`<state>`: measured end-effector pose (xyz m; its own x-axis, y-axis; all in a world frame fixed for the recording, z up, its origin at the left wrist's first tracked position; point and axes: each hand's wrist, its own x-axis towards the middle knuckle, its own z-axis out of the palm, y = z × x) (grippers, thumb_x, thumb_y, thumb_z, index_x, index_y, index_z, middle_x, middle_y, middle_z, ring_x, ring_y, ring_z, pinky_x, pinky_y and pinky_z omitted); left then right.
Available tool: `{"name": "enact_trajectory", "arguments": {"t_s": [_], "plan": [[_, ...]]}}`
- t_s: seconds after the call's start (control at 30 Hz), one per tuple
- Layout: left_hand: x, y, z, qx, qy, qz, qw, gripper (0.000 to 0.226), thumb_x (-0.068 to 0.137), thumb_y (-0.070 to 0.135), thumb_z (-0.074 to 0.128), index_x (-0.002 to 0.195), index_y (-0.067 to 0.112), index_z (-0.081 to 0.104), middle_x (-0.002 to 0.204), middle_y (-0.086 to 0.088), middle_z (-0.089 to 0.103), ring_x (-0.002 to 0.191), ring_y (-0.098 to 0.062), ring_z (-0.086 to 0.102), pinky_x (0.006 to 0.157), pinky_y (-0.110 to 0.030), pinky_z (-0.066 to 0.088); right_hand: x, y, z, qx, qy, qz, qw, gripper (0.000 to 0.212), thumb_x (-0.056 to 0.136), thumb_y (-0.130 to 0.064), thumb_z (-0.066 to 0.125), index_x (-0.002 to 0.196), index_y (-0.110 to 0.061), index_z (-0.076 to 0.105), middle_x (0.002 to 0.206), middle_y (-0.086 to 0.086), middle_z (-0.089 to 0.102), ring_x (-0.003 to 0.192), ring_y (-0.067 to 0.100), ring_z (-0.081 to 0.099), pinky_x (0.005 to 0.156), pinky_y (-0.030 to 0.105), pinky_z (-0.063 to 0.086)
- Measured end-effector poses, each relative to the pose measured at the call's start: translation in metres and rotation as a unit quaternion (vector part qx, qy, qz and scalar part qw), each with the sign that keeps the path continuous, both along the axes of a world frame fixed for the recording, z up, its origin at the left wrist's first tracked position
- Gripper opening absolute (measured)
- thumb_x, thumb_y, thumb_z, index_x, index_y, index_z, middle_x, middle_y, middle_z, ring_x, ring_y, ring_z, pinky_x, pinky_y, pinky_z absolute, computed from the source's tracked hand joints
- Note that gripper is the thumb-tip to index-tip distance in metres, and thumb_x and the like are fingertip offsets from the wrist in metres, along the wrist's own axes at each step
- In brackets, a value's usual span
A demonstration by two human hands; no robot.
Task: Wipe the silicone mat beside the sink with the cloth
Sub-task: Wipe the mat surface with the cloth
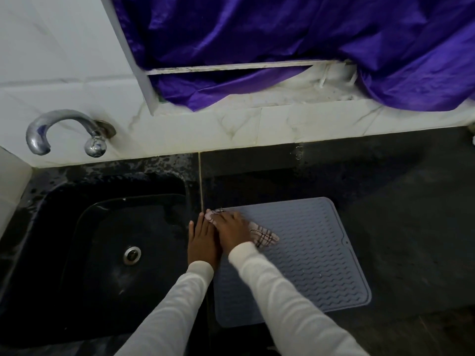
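The right hand point(229, 228) pressed the cloth point(264, 236) with flat fingers on the far-left corner of the silicone mat point(308, 255); most unwiped mat stretched toward the person and to the right. The left hand point(201, 240), open, rested beside it on the table point(385, 201)

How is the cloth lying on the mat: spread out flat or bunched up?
Bunched up. The cloth shows only as crumpled ends either side of the right hand pressing it onto the mat.
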<state>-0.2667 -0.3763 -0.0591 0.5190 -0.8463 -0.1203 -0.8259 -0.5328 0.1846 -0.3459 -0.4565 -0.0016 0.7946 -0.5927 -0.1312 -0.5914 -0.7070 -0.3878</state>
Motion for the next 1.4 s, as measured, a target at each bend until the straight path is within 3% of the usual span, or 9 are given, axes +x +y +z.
{"name": "enact_trajectory", "arguments": {"t_s": [0.17, 0.3, 0.5, 0.7, 0.87, 1.03, 1.27, 1.33, 1.4], "plan": [[0.0, -0.002, -0.003, 0.039, -0.023, 0.001, 0.999, 0.071, 0.092, 0.038, 0.057, 0.152, 0.014, 0.026, 0.161, -0.006, 0.018, 0.149, -0.023, 0.01, 0.118, -0.044, -0.013, -0.005, 0.012, -0.01, -0.066, 0.083, -0.044, 0.993, 0.06, 0.094, -0.024, 0.051, 0.148, -0.022, 0.026, 0.152, 0.003, 0.029, 0.136, 0.034, 0.029, 0.104, 0.057, 0.035], [0.002, -0.005, -0.005, 0.073, -0.058, -0.017, 0.995, 0.076, 0.091, 0.04, 0.056, 0.152, 0.008, 0.024, 0.159, -0.013, 0.021, 0.148, -0.03, 0.016, 0.117, -0.047, -0.015, -0.023, -0.032, -0.012, -0.074, 0.105, -0.012, 0.992, 0.05, 0.094, -0.021, 0.05, 0.142, -0.02, 0.037, 0.147, 0.004, 0.036, 0.133, 0.034, 0.031, 0.099, 0.05, 0.04], [-0.001, -0.004, -0.007, 0.007, -0.064, -0.02, 0.998, 0.06, 0.09, 0.02, 0.029, 0.148, 0.003, 0.032, 0.153, -0.018, 0.033, 0.142, -0.034, 0.03, 0.118, -0.046, -0.006, -0.115, -0.118, -0.006, -0.067, 0.127, -0.126, 0.982, 0.04, 0.094, -0.021, 0.048, 0.132, -0.032, 0.054, 0.143, 0.001, 0.042, 0.133, 0.031, 0.032, 0.1, 0.045, 0.04], [-0.002, -0.004, -0.008, -0.011, -0.058, -0.006, 0.998, 0.061, 0.089, 0.018, 0.028, 0.149, 0.003, 0.031, 0.154, -0.016, 0.032, 0.143, -0.033, 0.029, 0.119, -0.045, -0.009, -0.196, -0.17, 0.002, -0.107, 0.163, -0.225, 0.955, 0.042, 0.091, -0.019, 0.051, 0.126, -0.041, 0.056, 0.129, 0.001, 0.048, 0.116, 0.032, 0.039, 0.081, 0.044, 0.046], [-0.002, -0.004, -0.006, 0.009, -0.062, 0.001, 0.998, 0.061, 0.091, 0.019, 0.023, 0.151, 0.007, 0.023, 0.158, -0.013, 0.025, 0.146, -0.031, 0.022, 0.117, -0.047, -0.011, -0.221, -0.189, 0.006, -0.077, 0.14, -0.31, 0.937, 0.033, 0.093, -0.026, 0.054, 0.123, -0.04, 0.061, 0.122, 0.004, 0.051, 0.117, 0.034, 0.038, 0.08, 0.046, 0.048], [-0.003, -0.003, -0.002, 0.022, -0.043, 0.021, 0.999, 0.059, 0.095, 0.028, 0.002, 0.153, 0.016, 0.0, 0.163, -0.003, 0.004, 0.15, -0.023, 0.001, 0.115, -0.046, -0.02, -0.216, -0.188, 0.009, -0.048, 0.14, -0.308, 0.94, 0.036, 0.091, -0.024, 0.056, 0.123, -0.037, 0.061, 0.125, 0.005, 0.051, 0.118, 0.036, 0.039, 0.085, 0.049, 0.046], [-0.009, -0.007, 0.008, 0.027, -0.033, 0.019, 0.999, 0.059, 0.104, 0.024, 0.024, 0.154, 0.017, -0.006, 0.163, -0.005, -0.007, 0.149, -0.025, -0.009, 0.119, -0.049, -0.012, -0.204, -0.187, 0.034, 0.021, 0.113, -0.259, 0.959, 0.031, 0.092, -0.029, 0.056, 0.123, -0.03, 0.062, 0.127, 0.008, 0.046, 0.112, 0.035, 0.052, 0.093, 0.043, 0.046], [-0.008, -0.006, 0.007, 0.026, -0.034, 0.011, 0.999, 0.062, 0.103, 0.023, 0.027, 0.154, 0.016, -0.008, 0.163, -0.004, -0.008, 0.149, -0.025, -0.012, 0.118, -0.049, -0.013, -0.184, -0.177, 0.041, 0.025, 0.072, -0.227, 0.971, 0.032, 0.092, -0.021, 0.054, 0.121, -0.033, 0.063, 0.122, 0.008, 0.05, 0.107, 0.032, 0.057, 0.09, 0.034, 0.047], [-0.008, -0.005, 0.007, 0.011, -0.027, 0.008, 1.0, 0.065, 0.102, 0.02, 0.03, 0.154, 0.018, -0.008, 0.163, -0.003, -0.009, 0.149, -0.024, -0.012, 0.118, -0.049, -0.013, -0.151, -0.15, 0.053, 0.023, 0.007, -0.163, 0.986, 0.039, 0.089, -0.009, 0.056, 0.117, -0.033, 0.065, 0.105, 0.002, 0.053, 0.094, 0.018, 0.062, 0.078, 0.014, 0.043]]}}
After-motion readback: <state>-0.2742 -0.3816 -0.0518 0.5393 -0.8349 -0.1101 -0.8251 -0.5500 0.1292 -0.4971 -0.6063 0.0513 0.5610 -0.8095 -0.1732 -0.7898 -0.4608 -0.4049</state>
